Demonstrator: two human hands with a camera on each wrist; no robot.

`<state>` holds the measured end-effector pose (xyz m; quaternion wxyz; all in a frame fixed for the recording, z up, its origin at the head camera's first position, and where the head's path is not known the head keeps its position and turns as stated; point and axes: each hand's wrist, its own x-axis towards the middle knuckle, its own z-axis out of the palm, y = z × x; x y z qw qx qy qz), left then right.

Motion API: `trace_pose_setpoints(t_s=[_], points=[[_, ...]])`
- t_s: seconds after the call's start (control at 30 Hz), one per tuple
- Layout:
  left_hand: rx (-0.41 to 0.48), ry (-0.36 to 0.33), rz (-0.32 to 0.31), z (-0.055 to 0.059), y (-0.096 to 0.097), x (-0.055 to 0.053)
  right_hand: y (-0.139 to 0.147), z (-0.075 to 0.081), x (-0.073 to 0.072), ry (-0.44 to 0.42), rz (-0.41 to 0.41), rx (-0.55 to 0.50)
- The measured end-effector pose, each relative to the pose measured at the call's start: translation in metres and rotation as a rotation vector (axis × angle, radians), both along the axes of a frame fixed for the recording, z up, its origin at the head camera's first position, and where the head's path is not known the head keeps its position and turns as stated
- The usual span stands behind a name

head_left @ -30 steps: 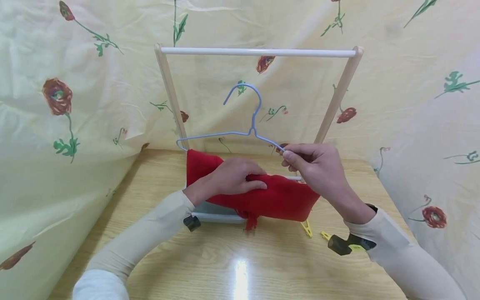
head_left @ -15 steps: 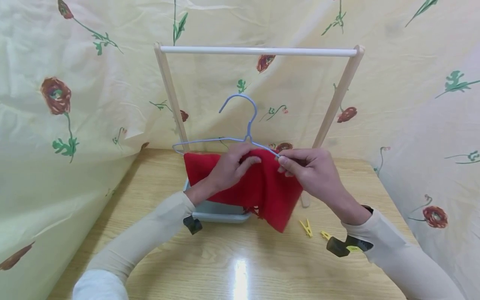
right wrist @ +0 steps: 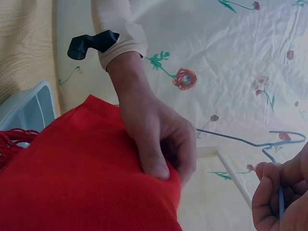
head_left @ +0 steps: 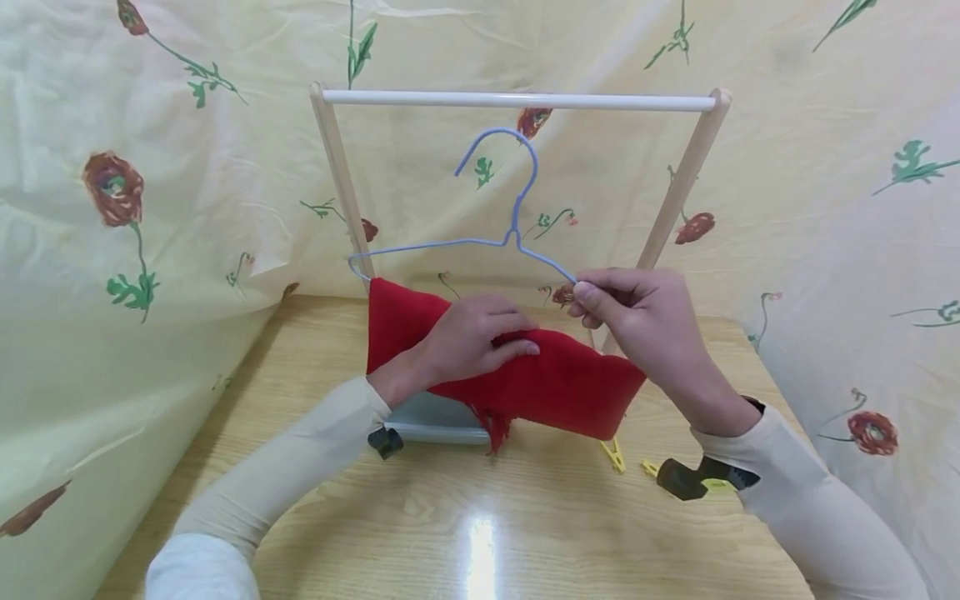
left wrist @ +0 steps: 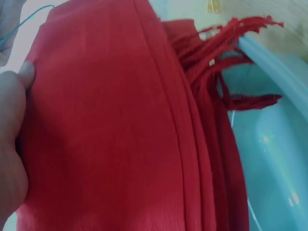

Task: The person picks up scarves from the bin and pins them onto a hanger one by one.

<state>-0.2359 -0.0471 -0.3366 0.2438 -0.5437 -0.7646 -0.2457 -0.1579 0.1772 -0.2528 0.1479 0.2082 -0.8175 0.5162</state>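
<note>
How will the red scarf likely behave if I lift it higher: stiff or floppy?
Probably floppy: the scarf sags to a low corner beyond the left hand. Its layers might slide apart, since the left wrist view shows several loose edges stacked together. The fringe may swing or catch, as its strands dangle freely near the tub.

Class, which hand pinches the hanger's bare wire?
The right hand, its thumb on the sloping arm of the blue hanger; the left hand grips the red cloth.
</note>
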Motion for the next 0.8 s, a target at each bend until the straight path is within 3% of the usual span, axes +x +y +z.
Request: trace_pose_setpoints(t_s=[0.2,0.37,0.47,0.6,0.8], points=[[-0.027,0.031,-0.07,0.0,-0.005,0.0,0.004,0.003,-0.002,-0.036,-0.028,-0.022],[0.053,0.171,-0.067,-0.004,-0.008,-0.001,0.007,0.007,-0.002,-0.049,-0.047,-0.044],[0.104,0.203,-0.052,-0.004,-0.009,0.0,0.007,0.01,-0.002,-0.048,-0.048,-0.04],[0.074,0.084,-0.011,0.001,-0.007,0.001,0.003,0.012,-0.002,-0.022,-0.036,-0.013],[-0.108,-0.127,0.077,0.012,0.012,0.009,-0.003,0.007,-0.005,0.032,-0.011,0.004]])
